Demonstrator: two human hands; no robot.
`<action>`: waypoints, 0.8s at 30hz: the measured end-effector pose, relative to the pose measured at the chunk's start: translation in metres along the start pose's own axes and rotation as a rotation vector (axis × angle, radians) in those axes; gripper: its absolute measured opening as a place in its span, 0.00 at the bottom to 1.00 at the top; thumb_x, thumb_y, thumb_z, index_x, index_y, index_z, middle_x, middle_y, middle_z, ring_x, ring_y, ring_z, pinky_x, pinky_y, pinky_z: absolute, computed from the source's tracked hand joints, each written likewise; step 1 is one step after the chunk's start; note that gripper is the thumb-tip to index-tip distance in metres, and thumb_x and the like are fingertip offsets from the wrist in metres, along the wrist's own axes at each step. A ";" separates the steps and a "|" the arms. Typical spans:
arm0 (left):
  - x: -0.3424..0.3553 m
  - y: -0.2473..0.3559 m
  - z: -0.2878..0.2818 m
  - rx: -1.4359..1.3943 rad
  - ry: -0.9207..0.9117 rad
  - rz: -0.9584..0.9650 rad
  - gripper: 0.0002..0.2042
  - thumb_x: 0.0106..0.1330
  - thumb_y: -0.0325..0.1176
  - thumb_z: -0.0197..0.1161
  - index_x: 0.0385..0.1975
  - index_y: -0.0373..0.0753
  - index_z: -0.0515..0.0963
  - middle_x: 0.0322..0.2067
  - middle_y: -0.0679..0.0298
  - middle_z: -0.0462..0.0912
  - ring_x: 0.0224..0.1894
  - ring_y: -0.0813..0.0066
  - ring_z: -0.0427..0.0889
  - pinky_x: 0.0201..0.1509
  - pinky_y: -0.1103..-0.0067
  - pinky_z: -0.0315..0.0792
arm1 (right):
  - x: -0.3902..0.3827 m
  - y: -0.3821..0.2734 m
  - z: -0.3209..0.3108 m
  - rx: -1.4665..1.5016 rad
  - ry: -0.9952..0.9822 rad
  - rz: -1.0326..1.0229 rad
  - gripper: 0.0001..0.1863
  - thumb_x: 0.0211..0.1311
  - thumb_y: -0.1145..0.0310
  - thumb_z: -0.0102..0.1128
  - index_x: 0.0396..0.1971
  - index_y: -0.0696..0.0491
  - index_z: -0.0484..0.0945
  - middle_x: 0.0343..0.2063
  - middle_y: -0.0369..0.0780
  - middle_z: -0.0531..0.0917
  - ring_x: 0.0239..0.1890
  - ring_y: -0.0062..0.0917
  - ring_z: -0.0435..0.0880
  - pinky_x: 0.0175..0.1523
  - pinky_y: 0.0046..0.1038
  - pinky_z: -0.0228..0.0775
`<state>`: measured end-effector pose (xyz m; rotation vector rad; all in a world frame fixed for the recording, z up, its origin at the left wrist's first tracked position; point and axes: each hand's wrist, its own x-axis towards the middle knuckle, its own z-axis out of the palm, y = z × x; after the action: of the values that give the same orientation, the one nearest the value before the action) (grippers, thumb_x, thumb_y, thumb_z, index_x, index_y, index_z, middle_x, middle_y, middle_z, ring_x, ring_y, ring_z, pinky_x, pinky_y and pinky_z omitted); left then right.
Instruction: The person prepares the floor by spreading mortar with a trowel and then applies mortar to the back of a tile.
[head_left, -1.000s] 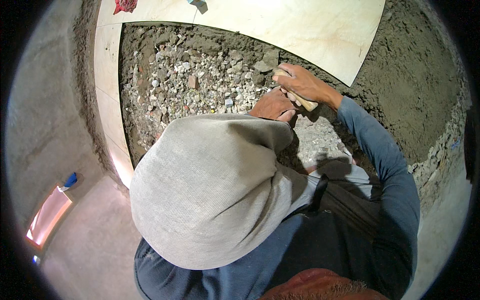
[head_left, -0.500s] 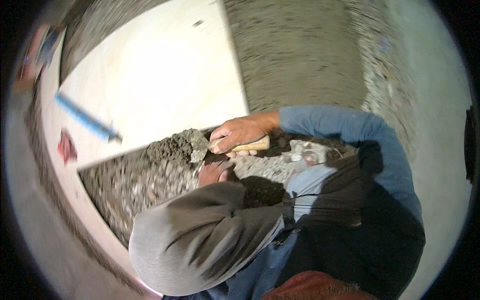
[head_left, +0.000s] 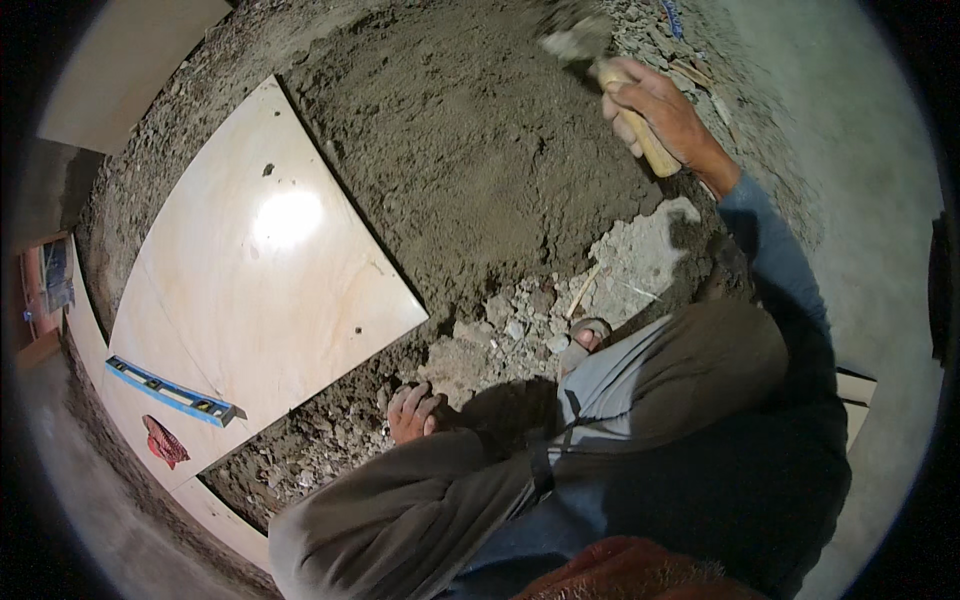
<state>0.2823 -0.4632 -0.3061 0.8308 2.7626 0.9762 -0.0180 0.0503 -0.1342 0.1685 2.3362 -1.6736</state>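
My right hand is closed around the pale wooden handle of a trowel, at the far right over the mortar bed. The blade is blurred, so I cannot tell how much mortar is on it. Low in the middle, my left hand shows just past my knee, its fingers bent over the rubble; its palm is hidden. A broad bed of grey mortar spreads ahead of me. To its left lies a large cream tile, glossy, with a few dark specks of mortar.
A blue spirit level and a crumpled red cloth lie on the tiles at the left. Broken rubble and my foot are in front of me. A plain wall-like surface runs along the right.
My right hand has swung the trowel from beside the tile's near edge to the far right. The view has shifted, showing more of the mortar bed.
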 end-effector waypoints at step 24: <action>-0.008 0.000 0.000 -0.017 -0.156 -0.116 0.15 0.75 0.43 0.50 0.51 0.46 0.79 0.57 0.60 0.75 0.58 0.53 0.72 0.63 0.59 0.64 | 0.178 0.079 0.014 -0.756 0.245 0.094 0.35 0.72 0.57 0.54 0.69 0.63 0.55 0.53 0.59 0.77 0.49 0.52 0.83 0.54 0.50 0.76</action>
<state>0.2889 -0.4672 -0.3062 0.7029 2.6338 0.8741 -0.1676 0.0534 -0.2602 0.3323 2.9024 -0.6668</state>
